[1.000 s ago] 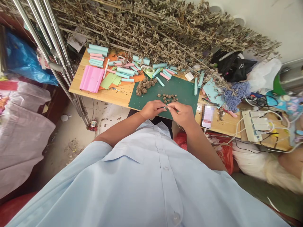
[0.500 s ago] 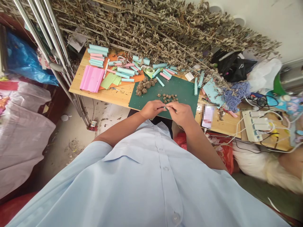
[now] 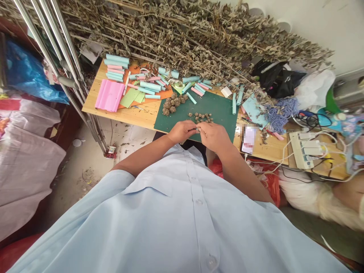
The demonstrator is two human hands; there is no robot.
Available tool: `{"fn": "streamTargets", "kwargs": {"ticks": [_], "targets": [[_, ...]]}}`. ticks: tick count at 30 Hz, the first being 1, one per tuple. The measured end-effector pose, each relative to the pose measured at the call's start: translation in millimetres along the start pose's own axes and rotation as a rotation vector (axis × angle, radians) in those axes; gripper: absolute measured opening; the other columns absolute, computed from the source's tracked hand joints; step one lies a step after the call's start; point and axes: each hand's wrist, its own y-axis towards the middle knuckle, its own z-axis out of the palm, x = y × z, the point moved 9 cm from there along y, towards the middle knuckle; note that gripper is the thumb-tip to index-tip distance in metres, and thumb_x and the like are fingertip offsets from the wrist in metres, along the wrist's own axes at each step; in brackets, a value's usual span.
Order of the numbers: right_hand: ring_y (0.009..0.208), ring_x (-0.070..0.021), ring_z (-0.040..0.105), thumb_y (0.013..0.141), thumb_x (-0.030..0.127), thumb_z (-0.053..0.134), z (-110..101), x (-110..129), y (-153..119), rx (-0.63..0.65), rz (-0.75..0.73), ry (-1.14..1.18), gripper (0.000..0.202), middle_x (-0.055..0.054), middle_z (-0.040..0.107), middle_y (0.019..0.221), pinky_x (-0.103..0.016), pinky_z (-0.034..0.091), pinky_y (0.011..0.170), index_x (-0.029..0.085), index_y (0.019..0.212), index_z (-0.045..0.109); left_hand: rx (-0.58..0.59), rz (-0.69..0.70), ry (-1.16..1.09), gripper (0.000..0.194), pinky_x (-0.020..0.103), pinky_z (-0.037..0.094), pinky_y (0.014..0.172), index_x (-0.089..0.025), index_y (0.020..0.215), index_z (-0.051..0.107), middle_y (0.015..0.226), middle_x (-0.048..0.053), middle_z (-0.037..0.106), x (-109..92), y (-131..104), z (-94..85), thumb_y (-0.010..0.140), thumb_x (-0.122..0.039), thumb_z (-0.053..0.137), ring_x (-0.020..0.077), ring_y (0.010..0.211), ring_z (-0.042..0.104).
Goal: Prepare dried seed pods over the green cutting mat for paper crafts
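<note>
My left hand (image 3: 183,131) and my right hand (image 3: 212,134) meet fingertip to fingertip above the near edge of a dark green cutting mat (image 3: 173,123). Both are closed in a pinch, and a small pale bit shows between them, too small and too covered to name. Just beyond my right hand lie several small brown balls (image 3: 200,115), partly hidden by its fingers. Farther left on the mat sits a heap of larger, rough brown balls (image 3: 170,109). A thin blue paper roll (image 3: 191,98) lies at the mat's far edge.
Blue and pink paper rolls (image 3: 150,86) and a pink sheet (image 3: 108,94) cover the table's left. Dried leafy stalks (image 3: 170,38) lie across the back. On the right are a phone (image 3: 249,140), blue yarn (image 3: 282,113) and a power strip (image 3: 301,149). Metal crutches (image 3: 66,57) lean at left.
My right hand has turned slightly, its fingers shifting at the pinch. My left hand stays almost where it was. The whole view has slid a few pixels sideways.
</note>
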Motion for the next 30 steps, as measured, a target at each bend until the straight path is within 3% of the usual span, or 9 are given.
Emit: {"fn": "streamTargets", "kwargs": {"ticks": [6,12,21,30], "targets": [[0.086,-0.0232,0.077,0.1,0.028,0.054,-32,-44,-9,-0.288,0.191,0.225,0.023,-0.005,0.083,0.099,-0.035,0.059,0.081,0.025,0.11,0.075,-0.041,-0.003,-0.033,0.032,0.031,0.057,0.092,-0.019,0.113,0.08,0.107,0.011,0.08,3,-1,-1.2,0.102,-0.046,0.066,0.0205,0.101,0.075],[0.079,-0.0242,0.073,0.093,0.032,0.061,-1,-90,-23,-0.288,0.342,0.183,0.019,-0.005,0.08,0.09,-0.038,0.058,0.08,0.025,0.102,0.076,-0.035,-0.031,-0.01,0.029,0.03,0.057,0.091,-0.018,0.11,0.081,0.106,0.011,0.08,1,0,-4.0,0.102,-0.043,0.067,0.0196,0.097,0.075],[0.076,-0.0225,0.066,0.087,0.026,0.063,41,-133,-43,-0.296,0.524,0.262,0.012,-0.008,0.074,0.099,-0.042,0.057,0.086,0.024,0.091,0.074,-0.043,-0.026,0.013,0.027,0.03,0.058,0.091,-0.019,0.109,0.08,0.103,0.009,0.08,-1,0,-7.5,0.101,-0.042,0.068,0.0189,0.097,0.074],[0.071,-0.0193,0.06,0.084,0.029,0.069,44,-144,-46,-0.32,0.536,0.31,0.019,-0.008,0.068,0.112,-0.041,0.056,0.08,0.024,0.101,0.075,-0.052,-0.031,0.019,0.022,0.03,0.059,0.092,-0.019,0.109,0.08,0.103,0.008,0.08,-3,1,-10.4,0.1,-0.037,0.071,0.019,0.097,0.074]]}}
